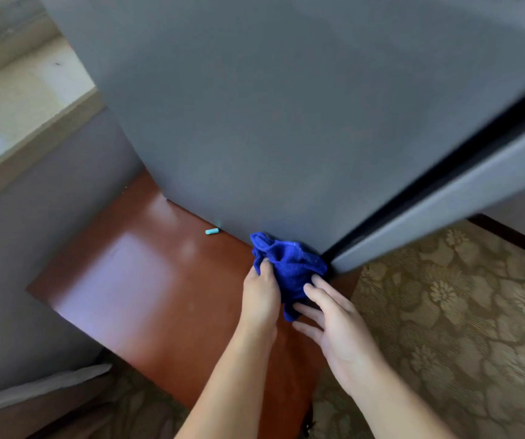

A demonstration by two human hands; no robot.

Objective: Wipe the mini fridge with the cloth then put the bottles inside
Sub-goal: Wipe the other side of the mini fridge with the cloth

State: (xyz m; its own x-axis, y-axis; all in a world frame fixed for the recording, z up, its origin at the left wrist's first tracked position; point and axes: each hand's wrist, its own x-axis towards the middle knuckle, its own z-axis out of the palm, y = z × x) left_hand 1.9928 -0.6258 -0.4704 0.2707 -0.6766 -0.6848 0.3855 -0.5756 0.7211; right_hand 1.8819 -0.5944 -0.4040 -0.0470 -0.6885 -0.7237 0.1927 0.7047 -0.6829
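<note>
The grey mini fridge [286, 106] fills the upper view, standing on a reddish wooden surface [147, 280]. Its door [445, 210] runs along the right, with a dark gap at the seam. A blue cloth [289, 264] is bunched against the fridge's lower front corner. My left hand [261, 296] grips the cloth's left side. My right hand [337, 331] has its fingers spread, fingertips touching the cloth's lower right part. No bottles are in view.
A small turquoise cylinder [212, 231] lies on the wood at the fridge's base. A grey wall [33, 248] and a pale window ledge [17, 99] are on the left. Patterned beige carpet [460, 312] covers the floor on the right.
</note>
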